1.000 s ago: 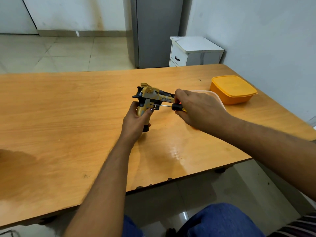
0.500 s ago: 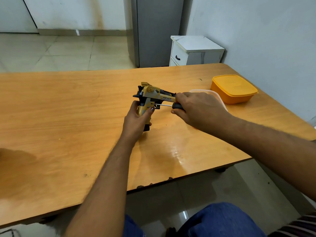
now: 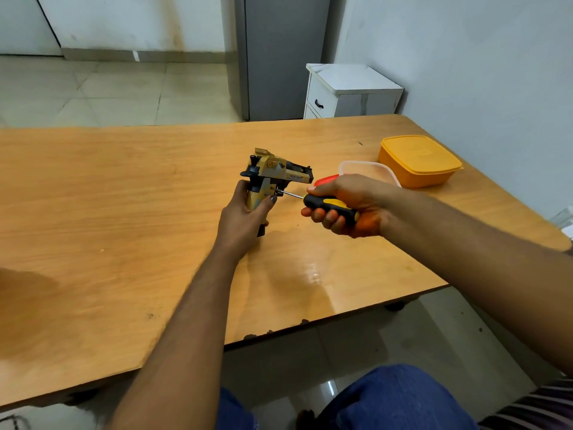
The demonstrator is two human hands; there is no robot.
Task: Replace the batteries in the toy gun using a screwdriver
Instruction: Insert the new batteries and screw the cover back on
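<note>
Wooden tabletop (image 3: 124, 212): left hand (image 3: 245, 217) fingers clamp toy gun (image 3: 273, 178) grip upright; right hand (image 3: 347, 203) fingers wrap screwdriver (image 3: 328, 203) (tip at grip). Orange box (image 3: 418, 161) well apart.

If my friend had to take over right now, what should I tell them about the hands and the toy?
Left hand: holds the toy gun upright by its grip on the table.
Right hand: grips the screwdriver, tip at a screw on the gun's grip.
Nearby: orange box, clear tub behind the right hand.
Done: tool is at the screw.
Left: finish unscrewing, open the cover, swap batteries, close up. No batteries visible.
</note>
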